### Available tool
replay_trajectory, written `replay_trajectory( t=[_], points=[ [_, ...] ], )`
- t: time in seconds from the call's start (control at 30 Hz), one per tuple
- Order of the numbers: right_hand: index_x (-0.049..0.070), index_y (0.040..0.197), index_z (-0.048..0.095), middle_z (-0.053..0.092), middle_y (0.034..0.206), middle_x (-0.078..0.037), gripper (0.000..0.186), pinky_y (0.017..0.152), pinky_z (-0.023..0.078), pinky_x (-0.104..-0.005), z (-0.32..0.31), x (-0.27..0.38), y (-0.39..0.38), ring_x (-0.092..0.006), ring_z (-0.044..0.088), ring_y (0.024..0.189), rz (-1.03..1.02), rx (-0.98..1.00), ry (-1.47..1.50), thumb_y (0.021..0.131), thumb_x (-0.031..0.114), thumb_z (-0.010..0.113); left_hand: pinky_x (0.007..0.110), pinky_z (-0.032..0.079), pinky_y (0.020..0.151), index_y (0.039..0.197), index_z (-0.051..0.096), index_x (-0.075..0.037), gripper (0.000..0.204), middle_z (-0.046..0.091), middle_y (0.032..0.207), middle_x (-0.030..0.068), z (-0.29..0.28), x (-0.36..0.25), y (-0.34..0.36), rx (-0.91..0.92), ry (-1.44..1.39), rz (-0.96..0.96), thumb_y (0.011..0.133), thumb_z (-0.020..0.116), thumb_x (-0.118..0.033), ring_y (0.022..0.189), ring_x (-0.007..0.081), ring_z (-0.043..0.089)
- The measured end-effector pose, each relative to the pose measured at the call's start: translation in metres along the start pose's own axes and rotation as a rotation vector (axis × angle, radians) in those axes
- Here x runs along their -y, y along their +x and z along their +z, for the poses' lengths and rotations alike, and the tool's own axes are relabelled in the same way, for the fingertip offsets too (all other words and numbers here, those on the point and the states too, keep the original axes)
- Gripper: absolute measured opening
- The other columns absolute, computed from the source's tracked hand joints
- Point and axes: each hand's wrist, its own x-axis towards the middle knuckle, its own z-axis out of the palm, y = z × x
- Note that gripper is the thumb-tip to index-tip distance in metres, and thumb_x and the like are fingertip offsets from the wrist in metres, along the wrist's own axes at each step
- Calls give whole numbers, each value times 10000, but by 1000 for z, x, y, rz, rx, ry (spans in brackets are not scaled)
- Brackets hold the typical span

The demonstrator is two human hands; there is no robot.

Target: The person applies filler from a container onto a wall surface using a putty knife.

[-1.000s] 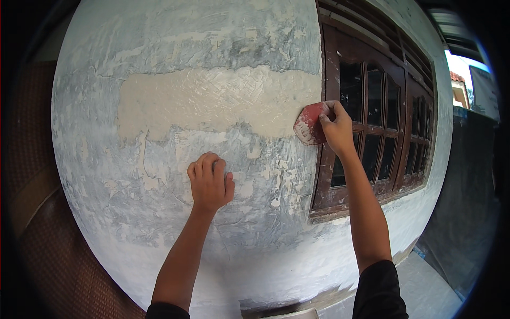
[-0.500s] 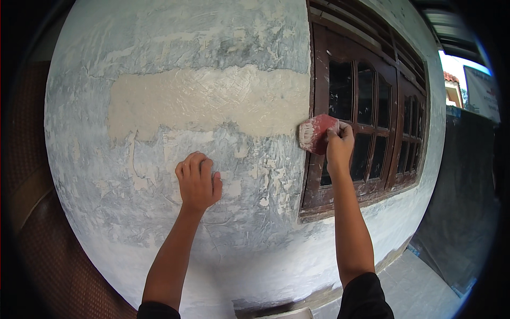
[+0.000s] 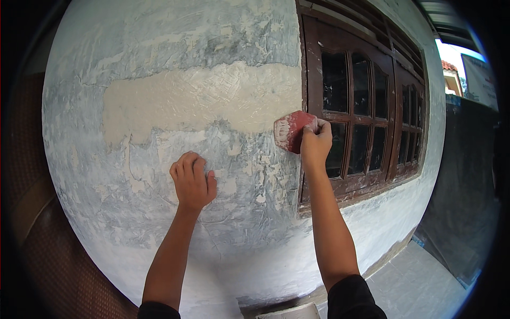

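My right hand (image 3: 317,142) pinches a red, flat, angular putty scraper (image 3: 293,133) between thumb and fingers. Pale filler coats the scraper's left part. Its left edge lies at the lower right end of a wide beige band of putty (image 3: 202,98) on the wall, beside the window frame. Below that band, my left hand (image 3: 192,181) is against or just off the grey patchy wall (image 3: 244,212), its back toward me. The left fingers are loosely bent with the thumb apart; no object shows in them, though the fingertips are partly hidden.
A dark brown wooden window (image 3: 355,106) with small panes fills the wall to the right. Brown woven panels (image 3: 69,255) stand at the far left. Low on the right are a pale ledge (image 3: 414,282) and a dark sheet (image 3: 457,196).
My right hand has moved left with the scraper, from over the window frame onto the wall at the putty's edge. The left hand stays nearly in place, and the view has shifted slightly.
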Motion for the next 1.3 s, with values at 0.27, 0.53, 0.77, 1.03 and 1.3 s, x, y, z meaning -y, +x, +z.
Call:
replay_trajectory(
  t=[0.27, 0.53, 0.77, 1.03, 1.3],
  points=[
    [-20, 1069, 550, 598, 975, -83, 185, 843, 447, -297, -30, -21, -30, -153, 549, 870, 184, -53, 192, 893, 29, 574, 486, 330, 947, 1087, 558, -17, 333, 537, 1168, 170, -1, 2, -1, 20, 5, -7, 796, 592, -176, 1134, 350, 500],
    [-2, 1088, 522, 588, 987, -86, 190, 871, 435, -299, -52, -24, -82, -157, 545, 904, 173, 143, 122, 911, 31, 586, 495, 327, 960, 1100, 549, -29, 335, 525, 1182, 175, 1, -7, -3, 42, 29, -13, 798, 606, -165, 1176, 365, 490],
    [26, 1122, 502, 590, 1041, -54, 176, 893, 420, -266, -103, -48, -131, -102, 537, 938, 405, 258, 252, 952, -4, 538, 532, 336, 957, 1087, 538, -65, 319, 486, 1202, 170, -16, -84, -84, 156, -209, 40, 790, 632, -132, 1194, 392, 479],
    [8, 1093, 497, 568, 983, -42, 143, 813, 440, -248, -156, -82, -184, -88, 525, 880, 627, 306, 232, 954, -17, 522, 515, 385, 929, 1133, 480, -23, 396, 448, 1233, 221, -53, -201, -196, 462, -518, -301, 786, 658, -93, 1090, 403, 465],
    [-3, 1107, 505, 592, 1009, -69, 170, 825, 461, -262, -232, -150, -269, -104, 552, 906, 894, 357, 63, 939, -17, 530, 475, 431, 879, 1106, 503, -48, 341, 496, 1156, 174, -103, -278, -298, 820, -607, -541, 790, 629, -78, 1031, 360, 529]
  ],
)
